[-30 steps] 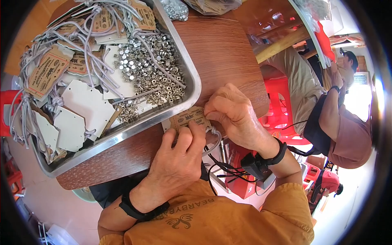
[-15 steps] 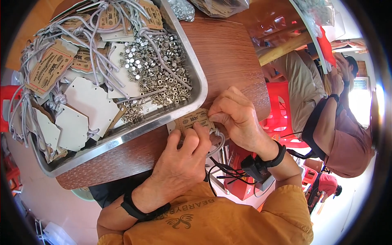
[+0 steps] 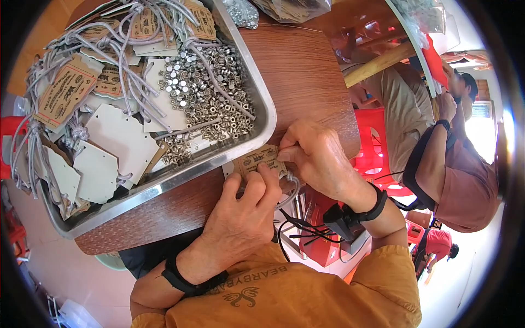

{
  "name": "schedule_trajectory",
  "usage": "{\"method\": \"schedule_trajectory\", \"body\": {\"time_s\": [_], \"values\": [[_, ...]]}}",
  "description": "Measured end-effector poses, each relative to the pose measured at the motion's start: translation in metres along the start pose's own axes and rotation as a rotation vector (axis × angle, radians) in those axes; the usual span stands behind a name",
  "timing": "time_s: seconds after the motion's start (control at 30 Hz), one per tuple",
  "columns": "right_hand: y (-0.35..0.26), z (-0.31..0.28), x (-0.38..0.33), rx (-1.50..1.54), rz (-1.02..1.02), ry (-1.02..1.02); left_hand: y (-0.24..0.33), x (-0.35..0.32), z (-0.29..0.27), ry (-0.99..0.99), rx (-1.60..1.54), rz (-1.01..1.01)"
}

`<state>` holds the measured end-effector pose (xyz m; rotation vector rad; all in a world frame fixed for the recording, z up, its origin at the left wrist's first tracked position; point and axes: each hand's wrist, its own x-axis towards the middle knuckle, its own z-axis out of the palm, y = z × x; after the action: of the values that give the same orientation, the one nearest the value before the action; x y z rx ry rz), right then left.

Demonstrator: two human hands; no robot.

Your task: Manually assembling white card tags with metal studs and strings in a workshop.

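— What have I got in front of me?

— One brown cardboard tag point(image 3: 258, 160), pinched between both hands at the counter point(image 3: 306, 71) edge. My left hand point(image 3: 243, 216) is closed on its lower side, fingertips pressed on it; my right hand point(image 3: 314, 156) is curled tight on its right end. A grey cord point(image 3: 291, 191) hangs down just under the right hand.

— And around them?

— One metal tray point(image 3: 261, 109) touches the tag just beyond my fingers. Inside lie one heap of small silver eyelets point(image 3: 210, 93), too many to count, plus several blank tags point(image 3: 120, 136) and corded printed tags point(image 3: 65, 93) further left. Right of my right hand sit two other people point(image 3: 454, 169).
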<state>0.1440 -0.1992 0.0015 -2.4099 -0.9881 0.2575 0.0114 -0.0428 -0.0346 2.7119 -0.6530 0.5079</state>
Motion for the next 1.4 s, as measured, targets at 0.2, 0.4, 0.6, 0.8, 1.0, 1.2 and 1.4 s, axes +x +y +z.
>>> {"method": "schedule_trajectory", "body": {"time_s": [0.2, 0.4, 0.6, 0.8, 1.0, 1.2, 1.4], "values": [[-0.001, 0.003, 0.008, -0.009, -0.017, -0.03, -0.002, 0.0, 0.0, -0.002, 0.0, 0.003], [-0.008, 0.003, 0.012, -0.054, 0.014, -0.067, -0.003, -0.003, 0.002, 0.022, 0.004, 0.023], [-0.01, 0.002, 0.016, -0.222, -0.054, -0.134, -0.005, -0.005, 0.006, 0.081, -0.001, 0.063], [0.001, -0.011, 0.015, 0.156, 0.241, -0.317, -0.004, -0.006, 0.006, 0.049, -0.023, 0.019], [0.011, -0.013, 0.014, 0.181, 0.085, -0.246, -0.005, -0.005, 0.008, 0.057, -0.033, 0.0], [-0.002, -0.015, 0.02, 0.261, 0.239, -0.328, -0.006, -0.007, 0.008, 0.054, -0.023, 0.007], [-0.005, -0.006, 0.019, 0.019, 0.134, -0.265, -0.005, -0.008, 0.007, 0.053, 0.01, 0.035]]}}
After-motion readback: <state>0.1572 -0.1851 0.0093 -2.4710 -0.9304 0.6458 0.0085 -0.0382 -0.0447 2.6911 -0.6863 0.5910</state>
